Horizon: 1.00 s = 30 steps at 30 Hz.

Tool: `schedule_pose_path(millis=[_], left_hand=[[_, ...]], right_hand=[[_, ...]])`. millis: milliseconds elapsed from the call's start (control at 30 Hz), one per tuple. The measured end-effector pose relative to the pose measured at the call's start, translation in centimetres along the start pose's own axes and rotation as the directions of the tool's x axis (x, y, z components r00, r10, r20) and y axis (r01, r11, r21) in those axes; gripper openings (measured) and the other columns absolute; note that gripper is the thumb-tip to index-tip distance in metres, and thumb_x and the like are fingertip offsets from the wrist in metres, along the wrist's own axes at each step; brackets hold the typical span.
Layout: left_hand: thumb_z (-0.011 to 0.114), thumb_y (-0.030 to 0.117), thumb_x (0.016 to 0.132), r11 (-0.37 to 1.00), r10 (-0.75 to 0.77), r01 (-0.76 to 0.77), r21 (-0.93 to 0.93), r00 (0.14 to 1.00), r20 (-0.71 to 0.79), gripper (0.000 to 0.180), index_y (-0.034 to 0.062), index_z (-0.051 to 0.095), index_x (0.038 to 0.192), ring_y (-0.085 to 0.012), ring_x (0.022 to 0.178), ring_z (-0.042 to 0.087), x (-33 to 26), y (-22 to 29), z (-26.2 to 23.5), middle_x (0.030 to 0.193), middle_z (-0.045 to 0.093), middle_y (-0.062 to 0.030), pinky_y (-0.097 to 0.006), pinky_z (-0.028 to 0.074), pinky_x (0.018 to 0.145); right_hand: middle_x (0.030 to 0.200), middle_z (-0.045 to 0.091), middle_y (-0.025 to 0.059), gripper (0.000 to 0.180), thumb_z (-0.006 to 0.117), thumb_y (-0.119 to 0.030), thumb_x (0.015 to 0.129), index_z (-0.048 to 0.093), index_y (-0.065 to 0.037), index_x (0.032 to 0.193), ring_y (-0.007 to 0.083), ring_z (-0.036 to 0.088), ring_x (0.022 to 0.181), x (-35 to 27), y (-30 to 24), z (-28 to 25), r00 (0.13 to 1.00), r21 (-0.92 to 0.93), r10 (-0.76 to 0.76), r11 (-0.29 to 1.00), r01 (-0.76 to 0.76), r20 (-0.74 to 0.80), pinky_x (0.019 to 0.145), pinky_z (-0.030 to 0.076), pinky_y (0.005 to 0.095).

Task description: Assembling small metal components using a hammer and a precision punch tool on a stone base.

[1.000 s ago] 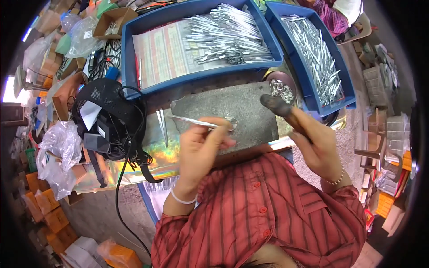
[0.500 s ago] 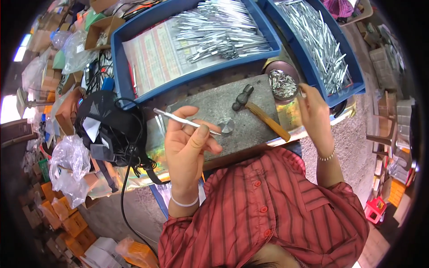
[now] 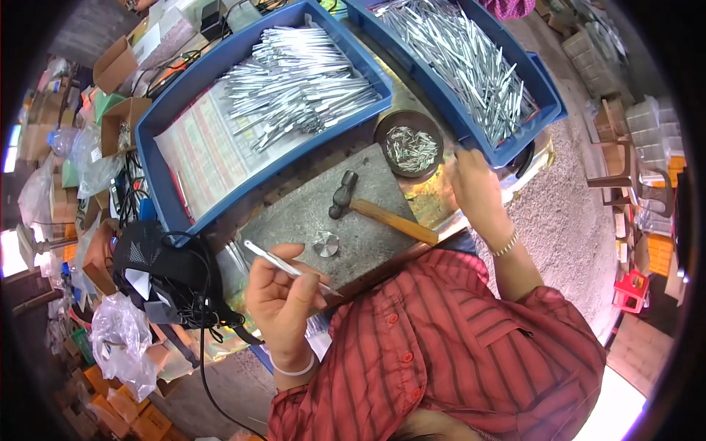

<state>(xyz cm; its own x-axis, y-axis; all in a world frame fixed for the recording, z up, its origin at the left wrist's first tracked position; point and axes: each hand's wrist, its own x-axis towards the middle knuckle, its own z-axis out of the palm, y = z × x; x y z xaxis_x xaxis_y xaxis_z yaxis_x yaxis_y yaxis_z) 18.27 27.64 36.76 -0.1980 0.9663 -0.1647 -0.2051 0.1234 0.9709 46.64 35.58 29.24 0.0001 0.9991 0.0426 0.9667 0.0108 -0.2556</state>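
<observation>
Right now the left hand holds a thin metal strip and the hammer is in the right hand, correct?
Not quite. In the head view the hammer lies on the grey slab, unheld; the right hand reaches toward the right blue tray. The left hand does hold the thin metal strip.

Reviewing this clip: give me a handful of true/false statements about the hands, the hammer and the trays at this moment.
1. The left hand holds a thin metal strip. True.
2. The right hand grips the hammer. False: the hammer lies on the grey slab, and the right hand is at the right blue tray.
3. Both blue trays hold metal pieces. True.
4. The round dish is empty. False: it holds small metal bits.
5. A small round metal block sits on the slab. True.
</observation>
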Motion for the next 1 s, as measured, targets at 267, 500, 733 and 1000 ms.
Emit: schedule_pose_path(millis=[267,500,733,1000], left_hand=[[0.054,0.005,0.087,0.986,-0.154,0.166,-0.031,0.959,0.237,0.017,-0.0032,0.058,0.102,-0.0090,0.061,0.056,0.2,-0.6,0.9,0.073,0.062,-0.0056,-0.019,0.044,0.057],[0.056,0.001,0.086,0.995,-0.024,0.051,-0.081,0.952,0.307,0.028,-0.0041,0.052,0.113,-0.0136,0.083,0.061,0.2,-1.9,3.1,0.093,0.061,-0.0085,-0.026,0.049,0.077],[0.054,0.002,0.088,0.996,0.052,-0.030,-0.085,0.962,0.268,0.018,-0.0034,0.056,0.105,-0.0112,0.086,0.060,-0.1,-2.4,2.3,0.094,0.062,-0.0064,-0.022,0.047,0.075],[0.056,0.004,0.088,0.992,0.121,-0.122,-0.014,0.960,0.252,0.012,-0.0031,0.055,0.098,-0.0096,0.075,0.060,0.3,-2.3,2.4,0.082,0.063,-0.0062,-0.021,0.048,0.067]], right_hand=[[0.078,0.052,0.0018,0.012,0.058,0.001,0.079,0.060,0.006,0.089,0.0002,0.041,0.050,-1.5,-3.6,-7.6,0.924,0.907,-0.176,0.324,-0.270,0.338,0.042,0.028,0.0166],[0.083,0.058,0.0006,0.014,0.060,-0.001,0.083,0.061,0.002,0.096,0.0028,0.052,0.067,-0.3,-8.4,-7.3,0.783,0.928,-0.499,0.229,-0.293,0.370,0.055,0.040,0.0170],[0.085,0.056,0.0060,0.015,0.061,-0.003,0.082,0.060,0.003,0.095,0.0077,0.053,0.068,-0.5,-10.9,-6.0,0.851,0.926,-0.525,0.333,0.179,0.024,0.057,0.041,0.0190],[0.089,0.054,0.0092,0.013,0.060,0.001,0.082,0.058,0.004,0.095,0.0083,0.056,0.065,-1.0,-12.3,-6.4,0.855,0.951,-0.515,0.288,0.108,0.059,0.054,0.045,0.0179]])
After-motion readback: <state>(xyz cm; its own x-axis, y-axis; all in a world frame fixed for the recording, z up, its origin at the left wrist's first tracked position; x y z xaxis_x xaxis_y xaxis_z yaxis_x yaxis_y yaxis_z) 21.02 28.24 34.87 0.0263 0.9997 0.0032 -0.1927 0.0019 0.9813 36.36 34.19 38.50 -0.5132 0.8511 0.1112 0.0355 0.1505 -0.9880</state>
